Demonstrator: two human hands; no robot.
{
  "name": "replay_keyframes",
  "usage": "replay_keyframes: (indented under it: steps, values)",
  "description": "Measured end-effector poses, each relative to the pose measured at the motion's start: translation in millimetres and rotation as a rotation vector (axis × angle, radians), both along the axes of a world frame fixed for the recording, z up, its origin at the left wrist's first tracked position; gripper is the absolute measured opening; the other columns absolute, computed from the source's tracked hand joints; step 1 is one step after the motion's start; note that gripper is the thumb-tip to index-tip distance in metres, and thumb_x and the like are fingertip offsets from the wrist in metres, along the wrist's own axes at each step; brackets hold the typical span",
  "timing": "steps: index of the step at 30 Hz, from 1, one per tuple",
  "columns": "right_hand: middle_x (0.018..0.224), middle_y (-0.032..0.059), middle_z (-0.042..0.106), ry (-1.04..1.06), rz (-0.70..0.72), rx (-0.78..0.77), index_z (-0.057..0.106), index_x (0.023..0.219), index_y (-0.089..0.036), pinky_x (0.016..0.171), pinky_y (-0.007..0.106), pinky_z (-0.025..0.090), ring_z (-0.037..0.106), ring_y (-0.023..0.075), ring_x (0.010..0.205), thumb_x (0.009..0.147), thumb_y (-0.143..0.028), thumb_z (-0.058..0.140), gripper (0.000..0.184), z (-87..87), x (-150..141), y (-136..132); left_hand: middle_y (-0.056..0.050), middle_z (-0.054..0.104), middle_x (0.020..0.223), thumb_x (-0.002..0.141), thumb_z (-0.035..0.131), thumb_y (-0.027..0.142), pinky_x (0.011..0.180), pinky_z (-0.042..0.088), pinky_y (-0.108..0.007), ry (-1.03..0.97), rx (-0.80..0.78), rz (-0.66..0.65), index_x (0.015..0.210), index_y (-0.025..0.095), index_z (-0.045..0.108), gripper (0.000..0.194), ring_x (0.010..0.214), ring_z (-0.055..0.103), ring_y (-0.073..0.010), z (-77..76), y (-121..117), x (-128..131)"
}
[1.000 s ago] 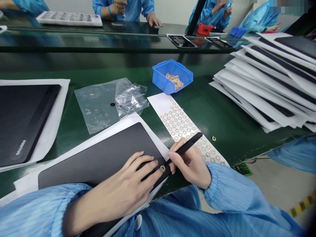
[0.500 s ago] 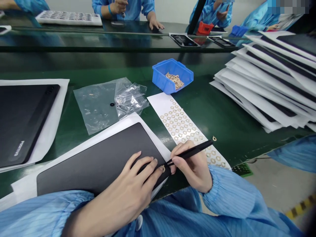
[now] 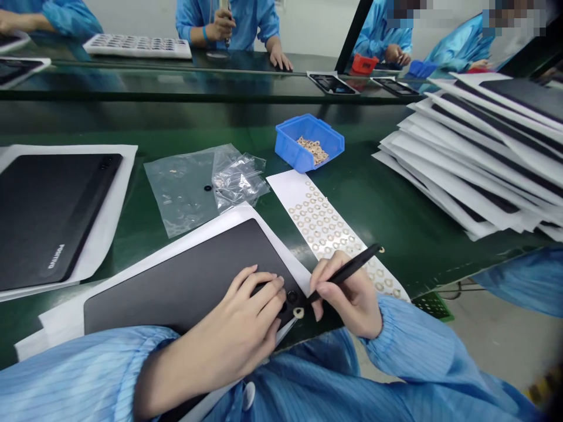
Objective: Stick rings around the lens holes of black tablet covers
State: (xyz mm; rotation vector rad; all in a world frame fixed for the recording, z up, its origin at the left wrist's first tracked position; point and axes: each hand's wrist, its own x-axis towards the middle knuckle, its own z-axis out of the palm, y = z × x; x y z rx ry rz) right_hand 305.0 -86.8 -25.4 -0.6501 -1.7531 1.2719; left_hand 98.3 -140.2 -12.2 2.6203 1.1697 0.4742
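The right hand (image 3: 361,302) grips tweezers (image 3: 349,267) by a ring (image 3: 298,313), probably light, flimsy and best nipped by its rim, at the right end of a tablet (image 3: 185,281) under the released left hand (image 3: 233,334).

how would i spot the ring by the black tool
On the green table, find the dark panel under the left hand. Near its corner, the right hand holds a slim black tool with a pale ring by its tip. Unlike the rings on the white sheet, this one is beside a round black spot.
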Motion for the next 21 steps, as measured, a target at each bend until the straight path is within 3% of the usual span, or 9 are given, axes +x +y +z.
replay_keyframes:
  steps: [2, 5, 7, 9, 12, 15, 18, 21]
  values:
    - [0.071, 0.0000, 0.056, -0.045, -0.039, 0.018, 0.051, 0.083, -0.020, 0.042, 0.026, 0.045, 0.056, 0.0101, 0.043, 0.092, -0.024, 0.049, 0.010, 16.3, 3.4, 5.9, -0.009, 0.058, 0.117, 0.093, 0.037, 0.017, 0.107, 0.033, -0.048, 0.020, 0.026, -0.008, 0.117, 0.011, 0.053, 0.029, 0.113, 0.048, -0.0242, -1.3, 0.1, 0.3]
    - [0.065, 0.0010, 0.059, -0.186, -0.210, 0.154, 0.054, 0.079, -0.019, 0.048, 0.028, 0.049, 0.061, 0.0135, 0.049, 0.089, -0.029, 0.056, 0.014, 54.6, 5.1, 34.3, -0.011, 0.057, 0.117, 0.093, 0.037, 0.017, 0.106, 0.033, -0.049, 0.055, 0.060, -0.019, 0.115, 0.011, 0.053, 0.028, 0.113, 0.047, -0.0253, -3.1, 0.2, 0.2]
    - [0.058, -0.0001, 0.058, -0.233, -0.351, 0.294, 0.052, 0.079, -0.018, 0.052, 0.027, 0.050, 0.060, 0.0125, 0.049, 0.089, -0.028, 0.057, 0.015, 79.6, 1.6, 69.5, -0.012, 0.056, 0.117, 0.093, 0.038, 0.017, 0.105, 0.033, -0.049, 0.069, 0.071, -0.023, 0.114, 0.011, 0.054, 0.027, 0.113, 0.047, -0.0255, -3.8, 0.2, -0.1]
    - [0.065, 0.0008, 0.060, -0.212, -0.460, 0.431, 0.049, 0.084, -0.018, 0.053, 0.024, 0.050, 0.061, 0.0108, 0.052, 0.090, -0.027, 0.054, 0.012, 95.6, -5.0, 115.0, -0.012, 0.056, 0.115, 0.093, 0.038, 0.018, 0.104, 0.034, -0.049, 0.068, 0.077, -0.024, 0.113, 0.011, 0.054, 0.027, 0.112, 0.047, -0.0256, -3.9, 0.0, -0.5]
    - [0.079, 0.0046, 0.063, -0.328, -0.597, 0.564, 0.047, 0.087, -0.018, 0.069, 0.027, 0.052, 0.064, 0.0115, 0.066, 0.090, -0.022, 0.053, 0.008, 98.9, -15.5, 186.0, -0.011, 0.056, 0.114, 0.092, 0.038, 0.018, 0.102, 0.035, -0.046, 0.042, 0.075, -0.022, 0.110, 0.011, 0.055, 0.025, 0.109, 0.048, -0.0248, -2.9, -1.1, -0.8]
    - [0.071, 0.0039, 0.063, -0.560, -0.545, 0.443, 0.047, 0.082, -0.017, 0.077, 0.036, 0.051, 0.063, 0.0151, 0.067, 0.089, -0.023, 0.053, 0.011, 90.5, -22.4, 234.1, -0.010, 0.056, 0.112, 0.091, 0.042, 0.019, 0.097, 0.039, -0.042, 0.011, 0.061, -0.026, 0.105, 0.013, 0.056, 0.021, 0.108, 0.048, -0.0241, 0.2, -0.1, -2.1]
    - [0.074, 0.0034, 0.064, -0.544, -0.511, 0.415, 0.047, 0.087, -0.017, 0.076, 0.038, 0.051, 0.063, 0.0160, 0.068, 0.091, -0.025, 0.044, 0.009, 88.0, -30.7, 245.4, -0.008, 0.057, 0.106, 0.089, 0.046, 0.019, 0.092, 0.042, -0.036, -0.026, 0.050, -0.002, 0.098, 0.014, 0.058, 0.015, 0.105, 0.047, -0.0229, 5.9, 12.7, -10.1]
    - [0.070, 0.0011, 0.061, -0.581, -0.404, 0.451, 0.047, 0.082, -0.020, 0.069, 0.032, 0.048, 0.059, 0.0142, 0.063, 0.090, -0.020, 0.041, 0.010, 89.5, -51.7, 227.0, -0.007, 0.058, 0.097, 0.088, 0.046, 0.019, 0.088, 0.043, -0.033, -0.083, 0.105, 0.166, 0.091, 0.015, 0.059, 0.014, 0.096, 0.049, -0.0206, 11.8, 43.2, -34.5]
